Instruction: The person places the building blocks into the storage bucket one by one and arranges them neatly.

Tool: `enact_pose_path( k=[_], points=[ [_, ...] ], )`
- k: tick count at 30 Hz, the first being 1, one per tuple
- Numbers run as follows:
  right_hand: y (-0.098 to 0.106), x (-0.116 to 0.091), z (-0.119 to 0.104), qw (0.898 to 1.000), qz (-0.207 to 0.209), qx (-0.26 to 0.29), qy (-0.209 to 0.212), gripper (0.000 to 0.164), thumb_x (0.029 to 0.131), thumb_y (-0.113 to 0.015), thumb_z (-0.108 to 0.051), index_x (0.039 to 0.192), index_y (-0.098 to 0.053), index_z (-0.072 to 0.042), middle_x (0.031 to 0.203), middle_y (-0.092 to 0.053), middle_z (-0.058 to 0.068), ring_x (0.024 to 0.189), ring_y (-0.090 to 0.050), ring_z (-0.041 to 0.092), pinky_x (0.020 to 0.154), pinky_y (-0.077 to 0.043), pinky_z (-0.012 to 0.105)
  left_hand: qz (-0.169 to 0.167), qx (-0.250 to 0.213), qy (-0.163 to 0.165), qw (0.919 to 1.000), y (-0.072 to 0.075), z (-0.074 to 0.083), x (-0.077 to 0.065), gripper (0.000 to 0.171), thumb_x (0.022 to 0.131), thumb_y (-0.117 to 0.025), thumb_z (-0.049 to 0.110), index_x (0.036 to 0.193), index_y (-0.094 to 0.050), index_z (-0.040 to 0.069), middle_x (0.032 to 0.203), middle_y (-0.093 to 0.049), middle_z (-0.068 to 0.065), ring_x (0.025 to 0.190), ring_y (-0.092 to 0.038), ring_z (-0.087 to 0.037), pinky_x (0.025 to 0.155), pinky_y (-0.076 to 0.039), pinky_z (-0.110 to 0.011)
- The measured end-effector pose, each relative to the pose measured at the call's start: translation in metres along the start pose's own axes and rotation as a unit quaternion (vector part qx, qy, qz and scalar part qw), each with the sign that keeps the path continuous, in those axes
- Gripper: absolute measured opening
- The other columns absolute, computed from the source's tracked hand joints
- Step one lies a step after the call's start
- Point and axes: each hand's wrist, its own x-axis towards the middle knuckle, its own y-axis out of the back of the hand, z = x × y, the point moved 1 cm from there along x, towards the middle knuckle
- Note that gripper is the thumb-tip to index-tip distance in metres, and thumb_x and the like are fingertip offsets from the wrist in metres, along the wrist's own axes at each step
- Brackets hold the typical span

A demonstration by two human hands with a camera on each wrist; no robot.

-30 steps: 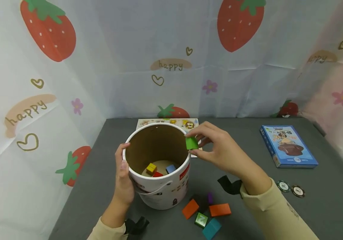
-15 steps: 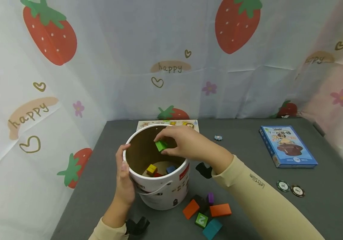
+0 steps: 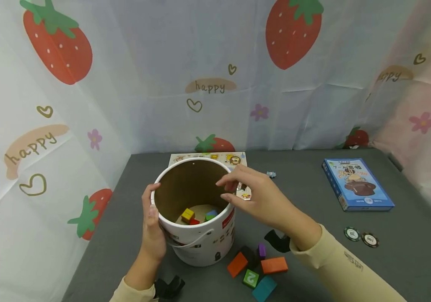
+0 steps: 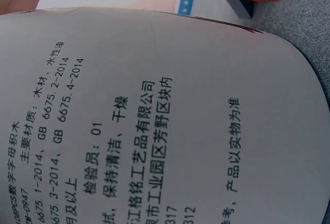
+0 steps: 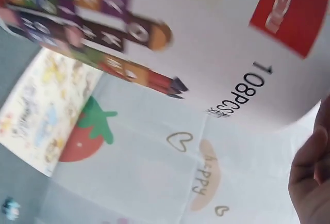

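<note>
A white bucket [image 3: 221, 241] with printed pictures stands on the dark table, its mouth up. My left hand [image 3: 152, 235] grips its left rim and side. Inside, on the bottom, lie a yellow block [image 3: 188, 214], a red block [image 3: 194, 222], a green block [image 3: 209, 217] and a blue block [image 3: 213, 212], partly hidden by the near rim. My right hand [image 3: 258, 197] is at the right rim, thumb and fingers apart with nothing between them. Printed text on the bucket wall [image 4: 206, 131] fills the left wrist view.
In front of the bucket lie orange blocks [image 3: 274, 265], a teal block [image 3: 264, 288], a green block numbered 2 [image 3: 251, 278], and purple [image 3: 262, 251] and black ones. A picture board [image 3: 240, 158] is behind it. Farther right are a blue box [image 3: 359, 184] and two chips [image 3: 352, 234].
My right hand carried a green block over the bucket and let it go. The block now lies inside, and the hand has drawn back right to the rim. My left hand stays put.
</note>
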Motion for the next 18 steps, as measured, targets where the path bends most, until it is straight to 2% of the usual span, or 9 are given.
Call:
enact_pose_path(
  k=[4, 7, 9, 11, 14, 15, 18],
  points=[
    [-0.005, -0.039, -0.006, 0.998, -0.013, 0.054, -0.002, 0.025, 0.086, -0.071, -0.013, 0.108, -0.065, -0.025, 0.095, -0.057, -0.011, 0.084, -0.054, 0.006, 0.071, -0.046, 0.026, 0.008, -0.008, 0.004, 0.9999, -0.001, 0.000, 0.000, 0.053, 0.099, -0.022, 0.033, 0.146, -0.022, 0.008, 0.143, -0.027, -0.019, 0.121, -0.033, -0.044, 0.096, -0.033, -0.040],
    [-0.016, -0.069, -0.013, 0.994, -0.055, 0.090, -0.017, 0.023, 0.087, -0.070, -0.015, 0.108, -0.065, -0.024, 0.100, -0.057, -0.011, 0.087, -0.055, 0.007, 0.073, -0.048, 0.025, 0.011, -0.007, 0.006, 0.9999, -0.002, 0.000, -0.001, 0.053, 0.099, -0.022, 0.033, 0.146, -0.022, 0.009, 0.143, -0.027, -0.018, 0.121, -0.033, -0.043, 0.096, -0.033, -0.040],
    [-0.026, -0.087, -0.016, 0.991, -0.102, 0.083, -0.026, 0.022, 0.089, -0.068, -0.021, 0.110, -0.063, -0.027, 0.103, -0.056, -0.014, 0.091, -0.054, 0.003, 0.076, -0.048, 0.023, 0.011, -0.010, 0.005, 0.9999, -0.002, 0.000, -0.001, 0.053, 0.099, -0.021, 0.034, 0.146, -0.022, 0.009, 0.143, -0.027, -0.018, 0.121, -0.033, -0.043, 0.096, -0.033, -0.040],
    [-0.040, -0.104, -0.016, 0.987, -0.144, 0.066, -0.015, 0.022, 0.089, -0.068, -0.024, 0.110, -0.064, -0.028, 0.103, -0.056, -0.015, 0.092, -0.053, 0.001, 0.078, -0.046, 0.019, 0.010, -0.013, 0.002, 0.9999, -0.002, 0.001, 0.000, 0.053, 0.099, -0.021, 0.033, 0.146, -0.021, 0.008, 0.143, -0.027, -0.020, 0.120, -0.033, -0.044, 0.095, -0.034, -0.039],
    [-0.065, -0.127, -0.012, 0.982, -0.186, 0.030, 0.024, 0.015, 0.092, -0.064, -0.028, 0.106, -0.065, -0.029, 0.100, -0.055, -0.016, 0.090, -0.050, -0.002, 0.077, -0.041, 0.013, 0.011, -0.012, -0.005, 0.9999, -0.002, 0.000, -0.001, 0.053, 0.099, -0.020, 0.033, 0.146, -0.021, 0.007, 0.143, -0.026, -0.021, 0.120, -0.032, -0.045, 0.095, -0.034, -0.039],
    [-0.075, -0.134, -0.009, 0.981, -0.189, 0.019, 0.037, 0.011, 0.093, -0.062, -0.028, 0.104, -0.066, -0.028, 0.097, -0.055, -0.015, 0.086, -0.049, -0.003, 0.075, -0.039, 0.012, 0.011, -0.011, -0.007, 0.9998, -0.002, 0.000, -0.001, 0.053, 0.099, -0.020, 0.032, 0.146, -0.021, 0.007, 0.143, -0.026, -0.021, 0.120, -0.032, -0.044, 0.095, -0.034, -0.039],
    [-0.101, -0.156, 0.000, 0.976, -0.215, 0.033, 0.003, 0.012, 0.096, -0.055, -0.031, 0.097, -0.065, -0.024, 0.088, -0.053, -0.015, 0.076, -0.043, -0.007, 0.066, -0.035, 0.010, 0.010, -0.009, -0.012, 0.9998, -0.002, -0.002, -0.002, 0.053, 0.100, -0.020, 0.032, 0.146, -0.020, 0.006, 0.143, -0.026, -0.021, 0.121, -0.032, -0.044, 0.095, -0.034, -0.040]
  ],
)
